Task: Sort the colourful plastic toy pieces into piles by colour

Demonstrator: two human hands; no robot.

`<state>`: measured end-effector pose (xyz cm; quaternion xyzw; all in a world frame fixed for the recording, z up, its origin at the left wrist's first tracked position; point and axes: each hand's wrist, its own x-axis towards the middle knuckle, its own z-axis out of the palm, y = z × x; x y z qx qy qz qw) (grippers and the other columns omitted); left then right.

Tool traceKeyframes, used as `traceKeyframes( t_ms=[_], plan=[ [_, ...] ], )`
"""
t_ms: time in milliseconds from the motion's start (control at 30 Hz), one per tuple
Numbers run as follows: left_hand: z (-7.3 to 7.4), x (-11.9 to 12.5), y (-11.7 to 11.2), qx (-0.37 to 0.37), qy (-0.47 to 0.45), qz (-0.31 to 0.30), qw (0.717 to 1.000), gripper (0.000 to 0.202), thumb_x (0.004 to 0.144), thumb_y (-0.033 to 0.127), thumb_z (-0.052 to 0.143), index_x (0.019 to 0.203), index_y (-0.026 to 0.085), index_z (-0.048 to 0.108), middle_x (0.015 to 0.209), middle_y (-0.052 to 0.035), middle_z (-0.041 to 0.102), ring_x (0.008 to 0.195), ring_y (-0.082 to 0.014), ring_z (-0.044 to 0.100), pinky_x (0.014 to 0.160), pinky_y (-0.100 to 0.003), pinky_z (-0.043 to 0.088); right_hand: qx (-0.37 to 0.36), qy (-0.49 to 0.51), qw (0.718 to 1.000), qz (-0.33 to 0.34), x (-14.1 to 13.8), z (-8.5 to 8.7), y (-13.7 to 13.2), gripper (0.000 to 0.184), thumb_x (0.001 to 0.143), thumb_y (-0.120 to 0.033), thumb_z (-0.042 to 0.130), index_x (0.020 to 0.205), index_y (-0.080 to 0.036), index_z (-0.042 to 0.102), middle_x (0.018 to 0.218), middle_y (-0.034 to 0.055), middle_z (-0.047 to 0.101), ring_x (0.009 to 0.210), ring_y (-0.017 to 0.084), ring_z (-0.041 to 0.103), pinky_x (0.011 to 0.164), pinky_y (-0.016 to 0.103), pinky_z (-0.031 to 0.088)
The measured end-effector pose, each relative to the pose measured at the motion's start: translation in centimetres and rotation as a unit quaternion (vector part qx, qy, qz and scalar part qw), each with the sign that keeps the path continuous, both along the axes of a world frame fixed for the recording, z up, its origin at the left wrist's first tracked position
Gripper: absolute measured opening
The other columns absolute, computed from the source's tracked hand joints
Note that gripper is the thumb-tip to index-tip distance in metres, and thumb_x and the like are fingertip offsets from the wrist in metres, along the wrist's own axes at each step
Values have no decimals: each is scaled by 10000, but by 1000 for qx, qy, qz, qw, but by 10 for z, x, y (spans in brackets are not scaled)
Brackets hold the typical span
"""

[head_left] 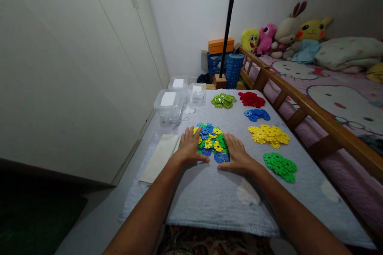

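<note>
A mixed heap of blue, yellow and green snowflake-shaped plastic discs (208, 137) lies in the middle of the cloth-covered table. My left hand (191, 146) rests along the heap's left side, its fingers stretched forward and its thumb apart. On the opposite side my right hand (235, 152) cups the heap, also with fingers extended. Sorted piles form a column to the right: light green pieces (223, 101), red pieces (251, 99), blue discs (257, 114), yellow discs (269, 135) and green discs (280, 166).
Clear plastic boxes (169, 105) with white labels stand at the back left. A folded cream cloth (160, 158) lies left of my left hand. Behind the table rises a black pole (229, 24) on a wooden base. A wooden bed rail (299, 99) runs along the right.
</note>
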<state>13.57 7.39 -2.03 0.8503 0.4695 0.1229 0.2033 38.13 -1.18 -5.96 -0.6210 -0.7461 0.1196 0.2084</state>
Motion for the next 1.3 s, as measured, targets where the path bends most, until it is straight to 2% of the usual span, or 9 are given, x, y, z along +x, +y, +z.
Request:
traceKeyframes(
  t_ms=[67, 133, 367, 533, 767, 967, 1033, 1133, 1300],
  plan=[
    [-6, 0, -4, -1, 15, 16, 1000, 1384, 404, 570, 938, 1561, 246, 251, 1639, -249, 221, 1521, -508, 129, 1172, -659, 205, 12, -22, 1000, 6, -4, -5, -6, 1341, 585, -685, 812, 1620, -178, 127, 1635, 243, 219, 1520, 427, 169, 1181, 631, 215],
    [-10, 3, -6, 15, 6, 13, 1000, 1360, 447, 594, 915, 1567, 240, 229, 1631, -235, 250, 1520, -475, 175, 1187, -632, 192, 32, -25, 999, 6, -9, -6, -4, 1289, 628, -672, 797, 1617, -173, 137, 1621, 241, 256, 1510, 414, 208, 1180, 620, 233],
    [-11, 7, -9, 71, -42, -22, 996, 1101, 608, 636, 825, 1518, 231, 356, 1568, -172, 382, 1449, -358, 354, 1199, -516, 257, 79, -15, 996, -37, -19, 3, 10, 639, 857, -432, 688, 1423, -202, 505, 1441, 188, 492, 1356, 353, 428, 1129, 545, 351],
    [-14, 7, -11, 85, -63, -22, 994, 980, 670, 591, 804, 1490, 232, 407, 1545, -153, 407, 1420, -343, 391, 1188, -497, 303, 88, -5, 994, -60, -21, 11, 17, 372, 907, -318, 629, 1265, -218, 622, 1221, 144, 593, 1163, 308, 516, 1019, 469, 436],
    [-15, 8, -13, 97, -88, -19, 991, 857, 702, 513, 804, 1437, 234, 463, 1490, -138, 456, 1389, -327, 424, 1182, -479, 330, 78, 5, 994, -75, -21, 21, 28, 199, 899, -262, 602, 1070, -211, 689, 1020, 104, 631, 994, 262, 569, 898, 367, 469],
    [-15, 9, -13, 97, -118, -20, 988, 813, 662, 460, 847, 1361, 241, 493, 1419, -119, 505, 1333, -331, 471, 1149, -507, 372, 99, 133, 978, -130, -21, 31, 44, 189, 865, -203, 548, 965, -198, 709, 940, 65, 696, 903, 215, 625, 851, 325, 475],
    [-16, 9, -12, 94, -135, -22, 986, 848, 637, 469, 867, 1353, 235, 479, 1388, -122, 517, 1315, -340, 486, 1141, -528, 381, 103, 152, 974, -131, -30, 38, 52, 187, 865, -218, 567, 984, -195, 710, 961, 67, 704, 917, 215, 630, 858, 326, 473],
    [-18, 9, -11, 88, -183, -23, 979, 1050, 592, 469, 898, 1448, 219, 344, 1404, -150, 476, 1323, -346, 482, 1134, -545, 400, 95, 134, 980, -113, -50, 47, 61, 126, 859, -244, 624, 938, -195, 709, 933, 70, 690, 901, 218, 617, 843, 330, 469],
    [-21, 9, -10, 91, -224, -31, 970, 1308, 518, 477, 933, 1540, 228, 155, 1506, -188, 365, 1440, -382, 356, 1183, -579, 343, 108, 158, 981, -40, -68, 50, 64, 130, 875, -320, 660, 922, -204, 696, 951, 70, 673, 898, 209, 601, 839, 331, 472]
  ],
)
